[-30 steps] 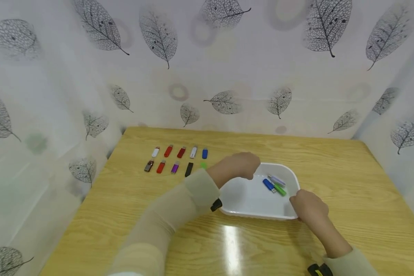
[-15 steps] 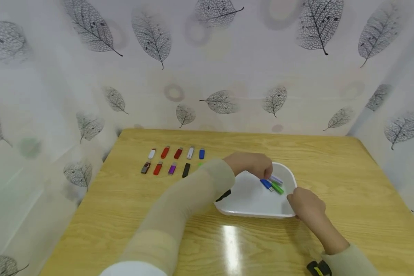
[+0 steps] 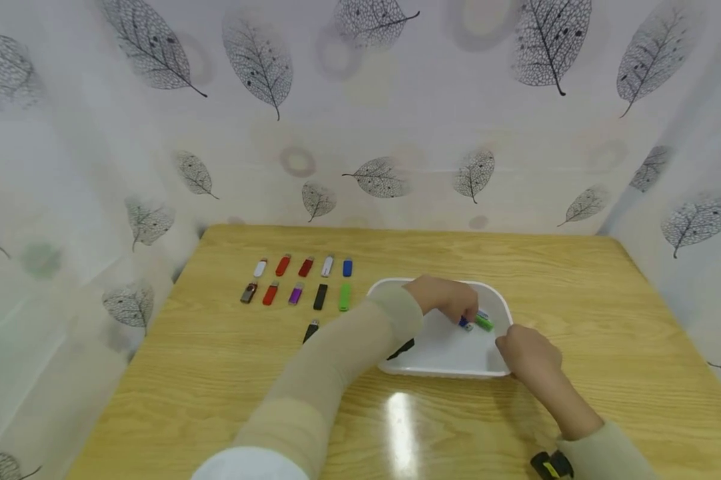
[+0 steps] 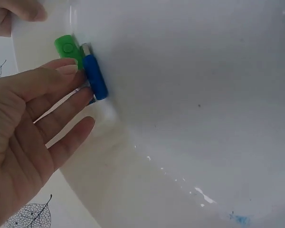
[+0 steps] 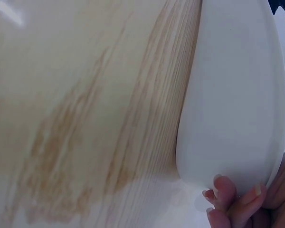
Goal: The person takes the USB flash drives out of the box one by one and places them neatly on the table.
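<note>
Inside a white plastic tray (image 3: 444,371), my left hand (image 3: 447,298) reaches down to a few USB sticks near the right wall. In the left wrist view, the thumb and fingertips of that hand (image 4: 38,104) are right at a blue USB stick (image 4: 96,78) and a green USB stick (image 4: 66,46), with the fingers only slightly bent. A pale lavender stick (image 3: 483,313) shows behind the green one, mostly hidden. My right hand (image 3: 531,353) grips the tray's right rim; in the right wrist view its fingers (image 5: 223,190) curl under the tray's end.
Two rows of USB sticks lie left of the tray, among them a white one (image 3: 260,268), a purple one (image 3: 295,294), a black one (image 3: 320,297) and a green one (image 3: 345,297). Another dark stick (image 3: 311,329) sits beside my left sleeve. A leaf-print curtain (image 3: 360,120) closes off the back.
My left hand has moved right from the tray's far rim down to the sticks inside. The left sleeve has uncovered the green and dark sticks on the table. My right hand stays on the rim.
</note>
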`<move>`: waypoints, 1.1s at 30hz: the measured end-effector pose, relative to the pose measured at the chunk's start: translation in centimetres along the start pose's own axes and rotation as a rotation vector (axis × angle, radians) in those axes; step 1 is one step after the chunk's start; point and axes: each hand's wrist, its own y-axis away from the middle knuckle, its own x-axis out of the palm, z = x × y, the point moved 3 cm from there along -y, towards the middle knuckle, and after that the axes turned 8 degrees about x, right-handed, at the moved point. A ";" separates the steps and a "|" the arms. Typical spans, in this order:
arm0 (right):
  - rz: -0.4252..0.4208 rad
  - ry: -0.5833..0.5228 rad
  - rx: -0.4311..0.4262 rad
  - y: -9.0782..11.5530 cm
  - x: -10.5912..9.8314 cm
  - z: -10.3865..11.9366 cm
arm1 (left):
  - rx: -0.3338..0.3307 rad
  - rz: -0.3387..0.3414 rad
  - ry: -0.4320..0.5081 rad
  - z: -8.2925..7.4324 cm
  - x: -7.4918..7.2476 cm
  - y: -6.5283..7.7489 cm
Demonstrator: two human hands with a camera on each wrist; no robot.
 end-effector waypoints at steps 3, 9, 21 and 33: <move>-0.001 -0.003 0.005 0.0 0.1 -0.2 | -0.026 0.020 -0.066 0.1 0.1 0.0; -0.002 0.003 0.009 -0.2 0.1 -0.2 | -0.107 0.049 -0.098 0.2 0.3 0.8; -0.001 0.006 0.012 -0.4 0.1 -0.1 | -0.174 0.089 -0.182 0.9 1.4 0.4; 0.000 -0.007 0.000 -0.1 0.0 -0.1 | -0.143 0.082 -0.221 0.6 1.9 0.8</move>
